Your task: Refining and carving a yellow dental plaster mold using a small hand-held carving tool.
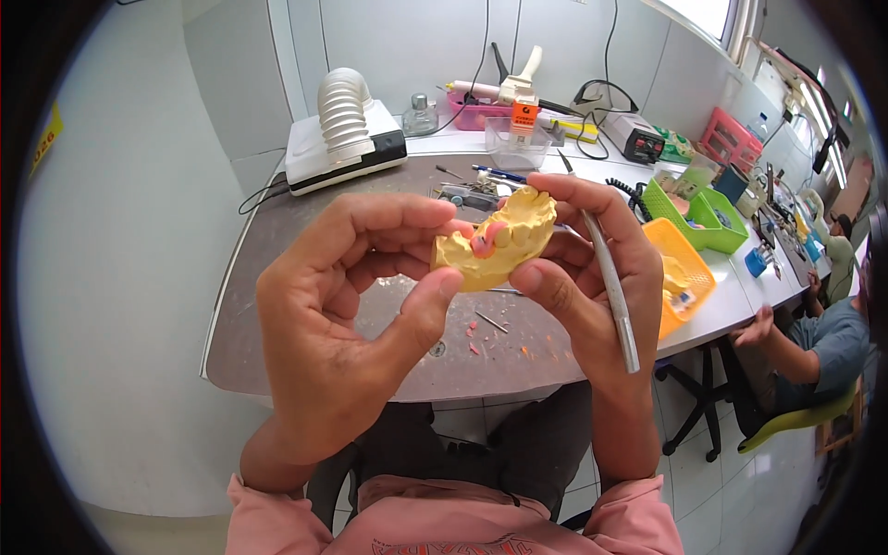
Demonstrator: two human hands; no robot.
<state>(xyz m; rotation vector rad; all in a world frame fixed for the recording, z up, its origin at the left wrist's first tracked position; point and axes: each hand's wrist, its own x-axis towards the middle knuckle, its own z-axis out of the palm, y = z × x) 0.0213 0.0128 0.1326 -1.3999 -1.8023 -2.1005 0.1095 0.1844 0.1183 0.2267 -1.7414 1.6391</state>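
Both hands are holding a yellow dental cast [499,242] up at chest height, over the near edge of the grey bench [305,342] — it is not resting on anything.

Left hand [342,305] is pinching the cast's left end: thumb under at 6 o'clock, fingertips curling over the top toward a pink wax bit [485,240] sitting on the ridge. Right hand [592,268] is gripping the right end, thumb at 5 o'clock on the base, fingers wrapping the back at 12 — and it is also tucking a thin grey tool [610,287] along the palm, tip pointing up toward 11.

Handling, as I judge it: the cast looks like plaster stone — stiff, fairly dense for its size, dry and chalky so not slippery, but brittle. Thin tooth ridges and rim are likely chipping first. Best hold is on the thick base and flanks, as both thumbs are doing; keep pressure off the ridge. The wax looks soft and is probably smearing or popping off if pressed.

Wax crumbs [476,338] are lying on the bench below; an orange tray [680,250] is sitting at 3 o'clock.
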